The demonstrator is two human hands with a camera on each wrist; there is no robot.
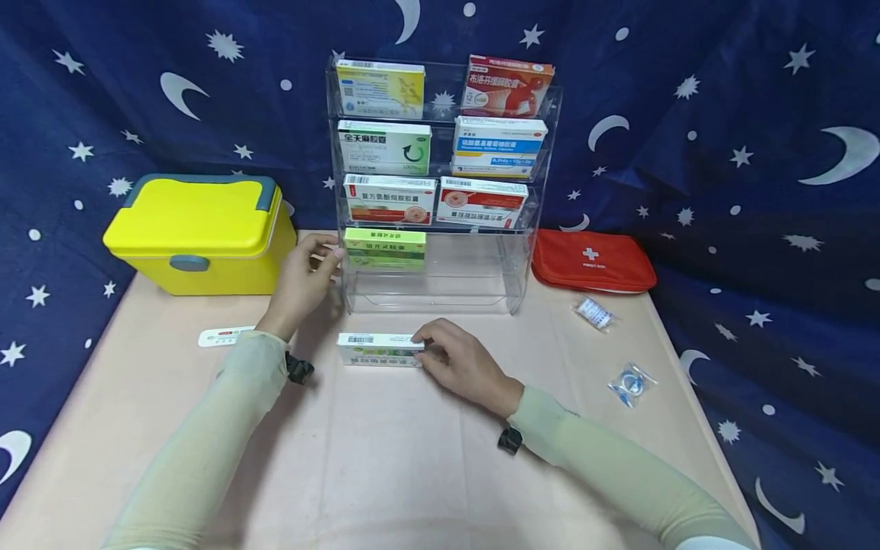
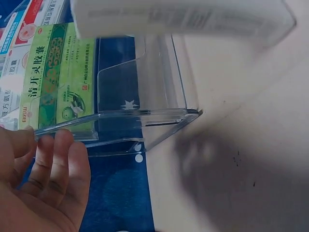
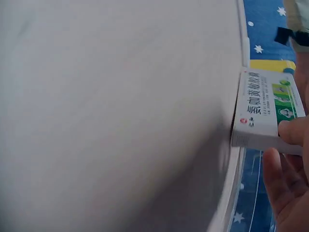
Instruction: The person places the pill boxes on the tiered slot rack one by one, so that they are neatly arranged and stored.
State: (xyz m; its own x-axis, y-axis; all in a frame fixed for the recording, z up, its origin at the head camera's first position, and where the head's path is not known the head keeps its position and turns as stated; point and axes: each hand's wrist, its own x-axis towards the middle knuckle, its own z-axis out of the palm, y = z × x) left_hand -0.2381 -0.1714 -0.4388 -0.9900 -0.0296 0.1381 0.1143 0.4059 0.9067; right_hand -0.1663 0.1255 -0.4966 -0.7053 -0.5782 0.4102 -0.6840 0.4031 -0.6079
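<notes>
My left hand (image 1: 328,261) reaches the left end of the clear acrylic rack (image 1: 512,283), fingers straight against its lowest shelf. A green medicine box (image 1: 385,248) stands in that shelf, just beside the fingertips. In the left wrist view the hand (image 2: 50,145) lies along the rack's front lip (image 2: 145,115) below the green box (image 2: 53,82). My right hand (image 1: 422,350) pinches the right end of a white and green medicine box (image 1: 376,350) lying on the table in front of the rack. The right wrist view shows this box (image 3: 263,108) on the table (image 3: 120,121).
The rack's upper shelves hold several medicine boxes (image 1: 388,198). A yellow lidded case (image 1: 199,233) stands at the left, a red first-aid pouch (image 1: 591,260) at the right. Two small packets (image 1: 594,313) (image 1: 631,382) and a white strip (image 1: 223,336) lie on the table.
</notes>
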